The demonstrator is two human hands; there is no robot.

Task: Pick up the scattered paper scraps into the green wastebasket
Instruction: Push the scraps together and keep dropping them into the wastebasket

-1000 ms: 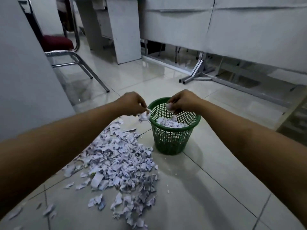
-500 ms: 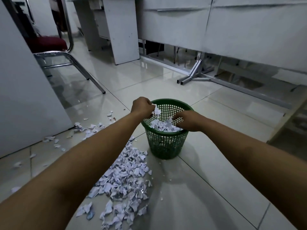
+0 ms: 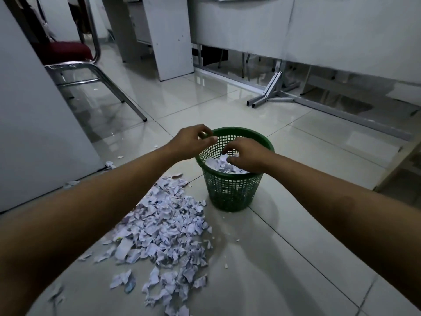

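Both hands are over the green wastebasket [image 3: 232, 179] right now, the left hand [image 3: 192, 142] hovering at its near-left rim with fingers loosely curled and nothing visibly in them, the right hand [image 3: 246, 156] above the opening, fingers spread and relaxed, apparently empty too. Inside the basket there's a layer of white scraps [image 3: 224, 166] sitting under that right hand. And look at what's left: a big heap of paper scraps [image 3: 164, 229] on the floor [image 3: 296, 258], just left of the basket and running toward the camera, with a few strays [image 3: 111, 164] out by the white panel [image 3: 34, 133]. I'd call this job well short of done. These scraps look feather-light, crumpled and floppy, so they should compress easily but slip out of a loose grip and flutter. Best bet is to scoop from the heap's edges with both hands cupped together, squeeze a bunch firmly, and pinch up the tiny flecks [image 3: 226, 266] one by one.
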